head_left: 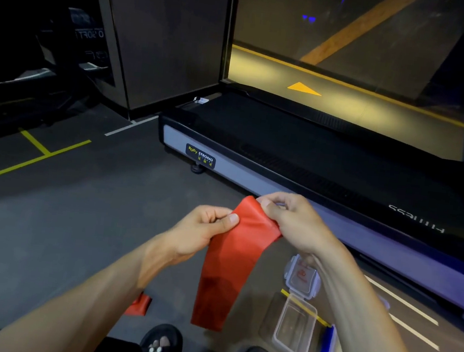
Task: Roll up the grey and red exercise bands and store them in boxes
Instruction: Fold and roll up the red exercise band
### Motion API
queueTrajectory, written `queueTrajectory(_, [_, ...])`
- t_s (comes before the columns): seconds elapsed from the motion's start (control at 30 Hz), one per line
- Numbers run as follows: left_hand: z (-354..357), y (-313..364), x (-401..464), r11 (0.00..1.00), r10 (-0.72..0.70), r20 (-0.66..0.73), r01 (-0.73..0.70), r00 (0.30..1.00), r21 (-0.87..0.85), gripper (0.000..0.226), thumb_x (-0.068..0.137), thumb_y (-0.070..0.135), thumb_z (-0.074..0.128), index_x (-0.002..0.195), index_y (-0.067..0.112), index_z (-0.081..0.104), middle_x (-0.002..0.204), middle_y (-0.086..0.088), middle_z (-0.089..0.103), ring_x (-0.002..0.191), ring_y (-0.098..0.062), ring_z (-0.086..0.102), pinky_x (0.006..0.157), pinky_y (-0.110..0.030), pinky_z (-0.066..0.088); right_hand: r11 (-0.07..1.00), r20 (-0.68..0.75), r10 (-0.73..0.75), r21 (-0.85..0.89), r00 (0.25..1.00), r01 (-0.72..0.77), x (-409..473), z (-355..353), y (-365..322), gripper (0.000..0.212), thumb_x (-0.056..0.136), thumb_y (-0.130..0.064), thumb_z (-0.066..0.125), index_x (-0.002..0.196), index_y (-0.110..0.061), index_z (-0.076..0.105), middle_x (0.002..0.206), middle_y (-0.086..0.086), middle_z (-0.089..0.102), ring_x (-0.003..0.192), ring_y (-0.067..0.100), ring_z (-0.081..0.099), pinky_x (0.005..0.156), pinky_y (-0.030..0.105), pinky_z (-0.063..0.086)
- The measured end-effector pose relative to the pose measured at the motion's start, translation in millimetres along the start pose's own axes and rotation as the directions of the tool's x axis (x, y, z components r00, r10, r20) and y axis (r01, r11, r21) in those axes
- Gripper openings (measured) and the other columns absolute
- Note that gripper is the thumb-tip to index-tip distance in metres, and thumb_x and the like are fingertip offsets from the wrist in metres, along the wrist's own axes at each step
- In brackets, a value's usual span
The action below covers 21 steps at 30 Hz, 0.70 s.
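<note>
Both hands pinch the top of the red band (232,260): left hand (206,231) on its left edge, right hand (289,221) at the far corner. The band hangs down between the forearms. An open clear box (295,327) sits on the floor to the right, its lid (301,276) just beyond it.

Red band (229,263) — smooth, faintly glossy rubber; box (295,330) — clear plastic; floor (72,229) matt.

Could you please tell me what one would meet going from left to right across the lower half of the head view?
Yellow floor lines → left hand → red band → right hand → clear box → white floor lines.
</note>
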<state>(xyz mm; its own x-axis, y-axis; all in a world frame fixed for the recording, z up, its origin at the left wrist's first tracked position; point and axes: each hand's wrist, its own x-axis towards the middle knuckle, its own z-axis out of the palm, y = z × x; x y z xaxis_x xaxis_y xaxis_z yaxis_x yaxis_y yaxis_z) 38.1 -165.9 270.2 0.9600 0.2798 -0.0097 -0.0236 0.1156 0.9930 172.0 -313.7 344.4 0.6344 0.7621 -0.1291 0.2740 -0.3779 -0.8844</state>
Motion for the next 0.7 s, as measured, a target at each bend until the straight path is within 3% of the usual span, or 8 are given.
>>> queueTrajectory(0.1, [0, -1, 1, 0.999, 0.030, -0.022, -0.030, 0.999, 0.024, 0.029, 0.103, 0.022, 0.054, 0.081, 0.014, 0.072, 0.075, -0.001, 0.063, 0.067, -0.009, 0.055, 0.063, -0.019, 0.044, 1.000, 0.000, -0.026, -0.012, 1.000, 0.026, -1, 4, -2, 0.022, 0.106, -0.023, 0.052, 0.102, -0.022, 0.073, 0.095, 0.007, 0.076, 0.080, 0.021, 0.069, 0.073, 0.034, 0.054])
queueTrajectory(0.2, [0, -1, 1, 0.998, 0.031, -0.039, -0.029, 0.999, 0.048, 0.033, 0.100, 0.031, 0.060, 0.085, 0.003, 0.069, 0.081, -0.011, 0.052, 0.075, -0.023, 0.042, 0.064, -0.030, 0.035, 0.996, 0.016, -0.039, -0.074, 0.999, 0.040, -3, 7, -3, 0.025, 0.106, -0.022, 0.049, 0.101, -0.024, 0.073, 0.095, 0.006, 0.076, 0.077, 0.018, 0.066, 0.073, 0.035, 0.053])
queueTrajectory(0.27, [2, -1, 1, 0.996, 0.044, -0.052, -0.040, 0.998, 0.082, 0.029, 0.099, 0.032, 0.059, 0.077, 0.018, 0.069, 0.075, -0.007, 0.047, 0.069, -0.019, 0.038, 0.060, -0.032, 0.029, 0.995, 0.028, -0.027, -0.097, 0.999, 0.029, -4, 7, -4, 0.025, 0.107, -0.022, 0.047, 0.101, -0.025, 0.071, 0.090, 0.002, 0.075, 0.075, 0.016, 0.066, 0.074, 0.036, 0.053])
queueTrajectory(0.37, [4, -3, 3, 0.987, 0.071, -0.094, -0.056, 0.993, 0.148, 0.033, 0.097, 0.038, 0.060, 0.068, 0.021, 0.061, 0.072, -0.008, 0.034, 0.065, -0.024, 0.025, 0.058, -0.042, 0.016, 0.991, 0.032, -0.034, -0.128, 0.999, 0.038, -3, 8, -5, 0.021, 0.106, -0.026, 0.049, 0.102, -0.024, 0.070, 0.085, -0.003, 0.072, 0.073, 0.013, 0.064, 0.074, 0.036, 0.052])
queueTrajectory(0.47, [6, -4, 4, 0.981, 0.103, -0.119, -0.081, 0.988, 0.178, 0.041, 0.092, 0.050, 0.063, 0.080, 0.011, 0.068, 0.074, -0.009, 0.041, 0.070, -0.025, 0.031, 0.057, -0.046, 0.021, 0.985, 0.059, -0.068, -0.157, 0.996, 0.077, -3, 13, -3, 0.018, 0.096, -0.037, 0.065, 0.106, -0.022, 0.064, 0.090, 0.002, 0.072, 0.077, 0.020, 0.068, 0.075, 0.041, 0.053])
queueTrajectory(0.57, [8, -3, 4, 0.975, 0.119, -0.093, -0.099, 0.989, 0.197, 0.054, 0.092, 0.052, 0.062, 0.082, -0.001, 0.060, 0.074, -0.008, 0.039, 0.069, -0.025, 0.029, 0.056, -0.050, 0.016, 0.975, 0.010, -0.096, -0.200, 0.995, 0.096, 0, 16, 0, 0.026, 0.088, -0.038, 0.074, 0.108, -0.023, 0.064, 0.097, 0.004, 0.073, 0.087, 0.022, 0.071, 0.082, 0.043, 0.057])
queueTrajectory(0.7, [4, 3, 3, 0.992, 0.061, -0.069, -0.053, 0.996, 0.114, 0.034, 0.097, 0.041, 0.063, 0.086, 0.008, 0.065, 0.079, -0.009, 0.044, 0.073, -0.024, 0.036, 0.060, -0.034, 0.028, 0.968, -0.001, -0.132, -0.217, 0.991, 0.128, 1, 12, 1, 0.035, 0.085, -0.051, 0.065, 0.110, -0.027, 0.067, 0.105, -0.001, 0.074, 0.097, 0.017, 0.070, 0.088, 0.044, 0.056])
